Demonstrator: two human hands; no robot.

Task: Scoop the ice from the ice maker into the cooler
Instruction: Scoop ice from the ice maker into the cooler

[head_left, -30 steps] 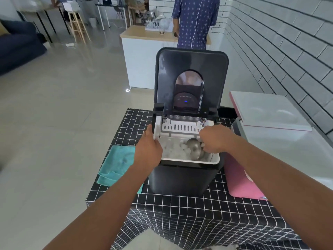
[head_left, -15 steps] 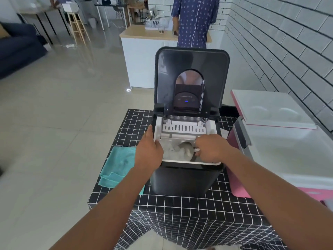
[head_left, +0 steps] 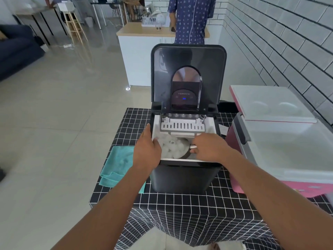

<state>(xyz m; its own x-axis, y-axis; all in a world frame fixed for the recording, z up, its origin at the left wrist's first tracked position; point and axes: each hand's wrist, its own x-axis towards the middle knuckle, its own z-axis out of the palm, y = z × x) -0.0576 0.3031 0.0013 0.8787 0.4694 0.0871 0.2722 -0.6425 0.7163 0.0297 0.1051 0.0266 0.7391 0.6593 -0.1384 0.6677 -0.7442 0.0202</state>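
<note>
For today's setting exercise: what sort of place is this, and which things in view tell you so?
Probably an open-plan home or studio kitchen area: a wood-topped counter carrying a dish rack, a dark sofa across the tiled floor, and a white brick wall.

Right hand point(head_left: 209, 147) holds a metal scoop point(head_left: 182, 150) heaped with ice inside the ice maker point(head_left: 185, 175); left hand point(head_left: 146, 150) apparently steadies its rim.
</note>
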